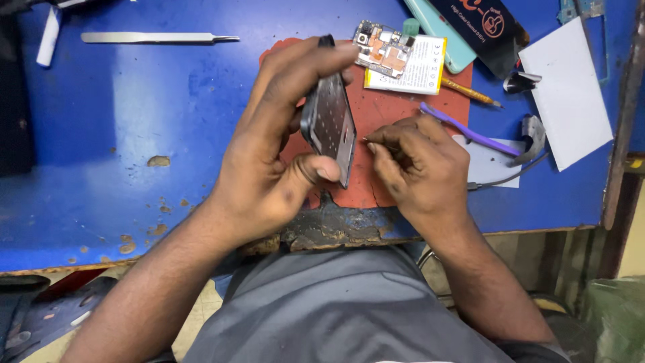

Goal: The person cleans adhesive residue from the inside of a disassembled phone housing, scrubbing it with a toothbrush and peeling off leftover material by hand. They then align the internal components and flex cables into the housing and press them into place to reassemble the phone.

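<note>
My left hand (275, 151) grips a dark phone frame (330, 128), tilted on its edge over a red work mat (396, 107). Thumb and fingers clamp its long sides. My right hand (420, 165) rests on the mat just right of the frame, fingers pinched around a thin metal tool whose tip (368, 140) points at the frame's edge. Most of that tool is hidden by the fingers. Beyond the frame lie a circuit board (383, 48) and a white-and-yellow battery (416, 67).
On the blue table (134, 134) lie steel tweezers (158, 37), a purple pry tool (467, 131), a pencil (470, 92), a white card (568, 91), a teal phone case (440, 30) and a black packet (480, 27). The table's front edge is chipped.
</note>
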`<state>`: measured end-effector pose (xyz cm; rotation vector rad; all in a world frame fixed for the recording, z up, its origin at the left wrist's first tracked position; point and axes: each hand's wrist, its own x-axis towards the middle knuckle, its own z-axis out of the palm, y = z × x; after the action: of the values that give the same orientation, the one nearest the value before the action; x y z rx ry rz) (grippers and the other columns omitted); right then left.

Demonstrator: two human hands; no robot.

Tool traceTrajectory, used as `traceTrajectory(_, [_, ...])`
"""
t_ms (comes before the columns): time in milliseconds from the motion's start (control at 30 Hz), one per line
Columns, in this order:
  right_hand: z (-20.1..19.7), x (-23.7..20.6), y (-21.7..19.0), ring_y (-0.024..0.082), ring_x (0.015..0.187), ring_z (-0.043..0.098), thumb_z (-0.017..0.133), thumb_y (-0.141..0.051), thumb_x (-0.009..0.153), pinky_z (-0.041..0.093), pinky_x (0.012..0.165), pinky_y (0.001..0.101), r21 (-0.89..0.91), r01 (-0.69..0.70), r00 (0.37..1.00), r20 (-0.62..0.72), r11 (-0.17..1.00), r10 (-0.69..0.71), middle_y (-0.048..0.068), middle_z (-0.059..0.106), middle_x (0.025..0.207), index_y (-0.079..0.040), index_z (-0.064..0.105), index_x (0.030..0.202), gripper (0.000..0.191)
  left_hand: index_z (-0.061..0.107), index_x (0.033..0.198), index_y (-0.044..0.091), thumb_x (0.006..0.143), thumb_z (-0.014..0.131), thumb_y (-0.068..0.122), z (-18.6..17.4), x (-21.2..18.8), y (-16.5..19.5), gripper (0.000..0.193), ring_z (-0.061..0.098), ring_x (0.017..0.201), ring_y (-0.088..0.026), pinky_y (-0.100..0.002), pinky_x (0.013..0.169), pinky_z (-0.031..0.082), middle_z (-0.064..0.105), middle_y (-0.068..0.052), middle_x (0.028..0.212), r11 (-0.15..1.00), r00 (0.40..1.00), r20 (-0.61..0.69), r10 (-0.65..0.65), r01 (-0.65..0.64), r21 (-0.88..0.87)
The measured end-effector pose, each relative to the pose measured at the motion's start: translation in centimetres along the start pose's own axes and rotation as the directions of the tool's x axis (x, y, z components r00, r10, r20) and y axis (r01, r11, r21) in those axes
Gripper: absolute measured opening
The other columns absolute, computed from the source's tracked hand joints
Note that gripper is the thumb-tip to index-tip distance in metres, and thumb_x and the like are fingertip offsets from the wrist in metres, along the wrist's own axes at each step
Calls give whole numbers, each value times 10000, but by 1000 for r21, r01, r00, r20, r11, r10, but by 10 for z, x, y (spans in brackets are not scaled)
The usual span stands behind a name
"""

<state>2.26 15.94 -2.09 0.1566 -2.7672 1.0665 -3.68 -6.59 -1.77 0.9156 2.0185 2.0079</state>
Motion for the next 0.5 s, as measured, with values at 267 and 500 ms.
traceTrajectory(267, [8, 6, 1, 216, 841, 688, 795, 1, 917, 542, 714, 324, -96, 72, 997, -5, 993, -73, 105, 673, 968, -26, 727, 1040, 143, 248, 1624, 52, 1059, 645, 618, -8, 10, -11, 893, 484, 1368, -124, -264, 1210, 402, 398, -84, 1596, 960, 992, -37, -120, 107, -259])
traceTrajectory(500, [11, 8, -1, 222, 839, 690, 803, -3, 919, 543, 709, 347, -141, 92, 995, -14, 986, -94, 105, 646, 972, -33, 724, 1047, 153, 238, 1625, 62, 1078, 649, 582, -6, 10, -12, 859, 470, 1383, -125, -262, 1218, 400, 401, -70, 1565, 961, 993, -48, -111, 95, -260])
